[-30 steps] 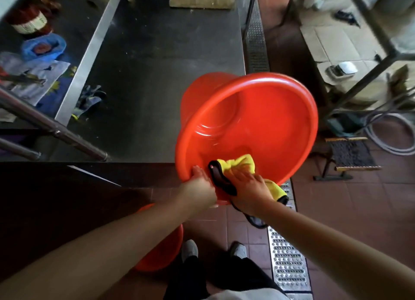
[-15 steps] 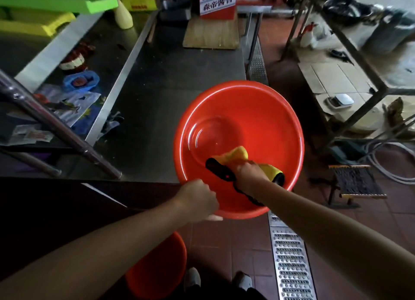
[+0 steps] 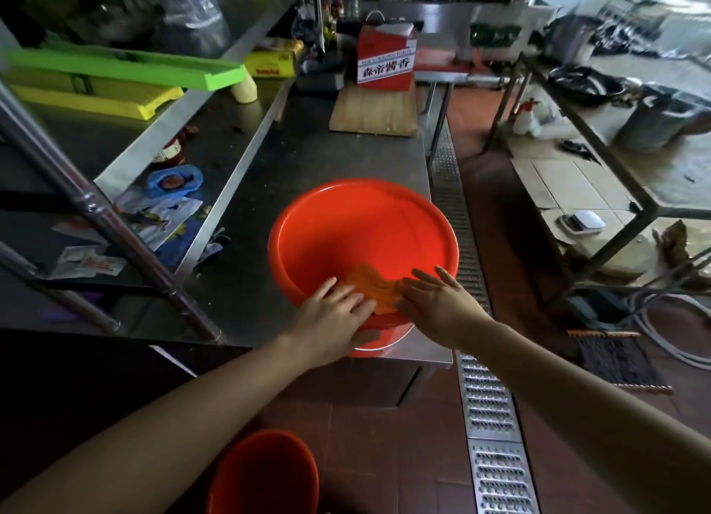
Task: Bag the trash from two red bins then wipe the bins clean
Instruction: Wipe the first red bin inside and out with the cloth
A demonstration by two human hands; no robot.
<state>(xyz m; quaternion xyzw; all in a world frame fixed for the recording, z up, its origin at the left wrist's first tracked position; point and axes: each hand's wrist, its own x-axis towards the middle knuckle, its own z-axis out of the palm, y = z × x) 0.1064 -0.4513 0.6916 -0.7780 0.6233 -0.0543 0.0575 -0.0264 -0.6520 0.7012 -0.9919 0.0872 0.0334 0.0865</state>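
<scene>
The red bin (image 3: 363, 244) sits upright on the near right corner of the steel counter (image 3: 307, 159), its round mouth facing up and slightly toward you, its near wall overhanging close to the counter's front edge. Inside, against the near wall, lies a cloth (image 3: 375, 287) that looks orange under the bin's red cast; its true colour you cannot tell from here.

Your left hand (image 3: 334, 313) lies over the near rim of the bin, palm down, fingers straight and together, pointing right toward the cloth, with the fingertips touching its left edge. Your right hand (image 3: 434, 298) reaches in from the right, palm down, fingers spread and straight, pointing far and left; it rests flat on the right part of the cloth and the inner wall. Neither hand curls round anything. Both forearms stretch out from the near edge and converge at the bin.

Below the counter, on the tiled floor (image 3: 384, 436) near your left arm, stands a second red bin (image 3: 265, 475), only partly in view. A metal drain grate (image 3: 488, 417) runs along the floor just right of the counter. On the far end of the counter stands a red box (image 3: 386, 59) on a wooden board (image 3: 375, 113). To the left, a lower shelf holds a blue wrapper (image 3: 175, 180) and printed packets (image 3: 157, 215).
</scene>
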